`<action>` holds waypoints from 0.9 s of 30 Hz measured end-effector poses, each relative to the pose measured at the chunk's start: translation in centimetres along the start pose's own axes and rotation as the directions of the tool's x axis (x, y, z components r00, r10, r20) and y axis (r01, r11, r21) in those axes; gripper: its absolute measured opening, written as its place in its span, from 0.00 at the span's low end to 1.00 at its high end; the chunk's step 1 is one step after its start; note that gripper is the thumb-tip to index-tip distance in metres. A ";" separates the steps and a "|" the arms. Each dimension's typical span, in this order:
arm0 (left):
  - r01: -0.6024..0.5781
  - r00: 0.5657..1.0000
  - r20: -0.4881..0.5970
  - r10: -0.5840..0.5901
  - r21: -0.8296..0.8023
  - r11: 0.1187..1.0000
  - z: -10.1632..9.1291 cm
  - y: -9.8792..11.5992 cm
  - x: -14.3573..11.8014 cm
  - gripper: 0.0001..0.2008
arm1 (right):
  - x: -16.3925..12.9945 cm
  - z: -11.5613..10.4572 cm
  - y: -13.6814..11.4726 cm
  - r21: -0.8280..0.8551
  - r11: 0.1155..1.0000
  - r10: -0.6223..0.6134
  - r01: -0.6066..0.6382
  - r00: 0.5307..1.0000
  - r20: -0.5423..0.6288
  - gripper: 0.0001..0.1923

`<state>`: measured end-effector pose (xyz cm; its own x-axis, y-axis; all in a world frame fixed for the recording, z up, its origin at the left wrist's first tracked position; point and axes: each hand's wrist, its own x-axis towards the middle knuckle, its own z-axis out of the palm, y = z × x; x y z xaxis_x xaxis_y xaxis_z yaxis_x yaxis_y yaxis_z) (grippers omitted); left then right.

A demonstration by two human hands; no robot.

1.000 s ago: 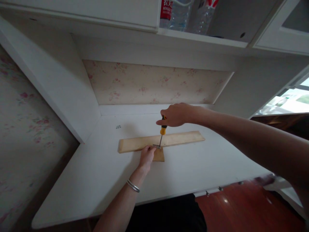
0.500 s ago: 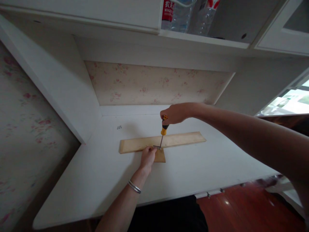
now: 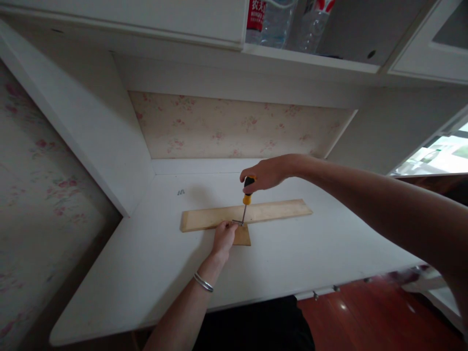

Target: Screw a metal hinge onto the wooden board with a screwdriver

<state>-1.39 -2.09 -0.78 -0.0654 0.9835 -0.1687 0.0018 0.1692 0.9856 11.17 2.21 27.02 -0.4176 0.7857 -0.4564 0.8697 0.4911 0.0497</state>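
Note:
My right hand (image 3: 261, 175) is closed around the handle of a yellow and black screwdriver (image 3: 247, 199). Its shaft points down, the tip at a small metal hinge (image 3: 237, 223). My left hand (image 3: 224, 237) pinches the hinge's left side with fingers and thumb, low over the wood. The hinge lies where a long pale wooden board (image 3: 278, 209) meets a shorter wooden piece (image 3: 242, 236). Part of the short piece is hidden under my left hand. Whether a screw sits under the tip is too small to tell.
Several small screws (image 3: 181, 192) lie on the white desk (image 3: 285, 263), left of and behind the board. A white shelf overhangs the back, with plastic bottles (image 3: 278, 24) in it. A side panel (image 3: 84, 117) rises at the left.
My right hand has shifted slightly on the screwdriver handle, its fingers looser and more extended. The screwdriver stands a little more upright. My left hand, hinge and boards stay put.

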 end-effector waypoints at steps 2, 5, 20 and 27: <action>-0.007 1.000 -0.001 0.007 -0.001 1.000 0.0 0.0 0.0 0.10 | 0.2 0.1 -0.2 -0.031 0.995 0.091 -0.091 0.996 0.016 0.31; -0.007 1.000 -0.006 0.007 0.004 1.000 0.1 0.0 0.0 0.10 | 0.3 0.2 -0.5 -0.096 0.989 0.111 -0.113 0.994 -0.024 0.28; -0.002 1.000 -0.003 0.002 -0.012 1.000 0.1 0.0 0.0 0.09 | 0.6 0.9 0.4 -0.065 0.996 -0.078 0.067 0.980 -0.182 0.28; -0.008 1.000 0.005 0.008 -0.030 1.000 0.0 -0.2 0.1 0.09 | 0.4 0.6 -0.5 -0.074 0.991 0.105 -0.107 0.994 -0.036 0.29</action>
<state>-1.39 -2.02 -1.00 -0.0607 0.9851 -0.1606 -0.0280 0.1592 0.9869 10.78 2.06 26.31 -0.3333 0.8457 -0.4167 0.8876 0.4305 0.1637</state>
